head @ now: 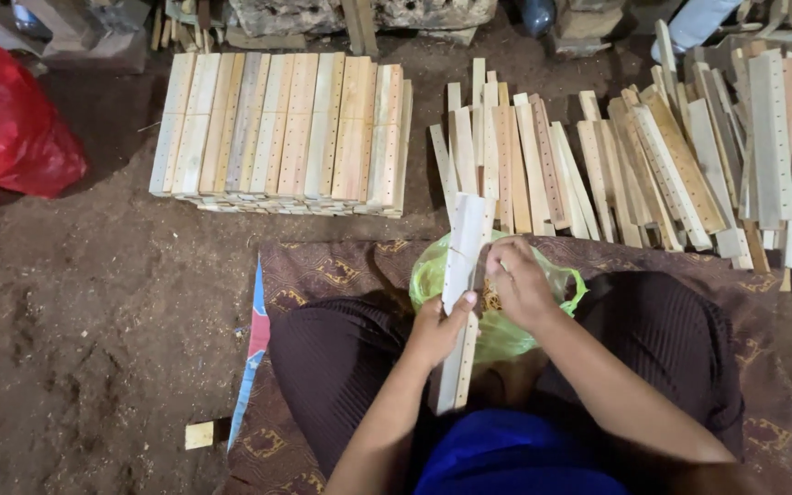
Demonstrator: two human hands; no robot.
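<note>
Slat point(463, 275), pale wood, drilled with a row of small holes, held roughly upright over the lap, lower end down between the knees, upper end level with the near ends of the loose slats point(543, 165) on the ground. Appears to be two slats held face to face; cannot be confirmed. Left hand point(437, 328) wrapped around the lower middle, fingers closed, thumb pressed on the face. Right hand point(517, 282) against the right edge near the middle, fingers curled and pinched; whether a small part sits between the fingertips cannot be told. Green plastic bag point(568, 286) open on the lap directly behind both hands, contents not legible.

Surroundings: neat stack point(286, 133) of like slats to the left, well apart; loose slats fanned out ahead and to the right; patterned cloth point(323, 266) under the legs; red plastic bag point(6, 119) far left; small offcut point(199, 434) on the dirt floor.

Risks, judged:
- Single-handed hold low on a long piece: top end free to swing, likely to tip toward the loose slats and knock them.
- Slack bag on an uneven lap: prone to slump and spill onto dirt, where small contents would be hard to find.
- Bare fingers on sawn edges and hole rims: splinters probable if the piece slides through the closed hand.
- Dim light: misalignment with the holes easily missed.
</note>
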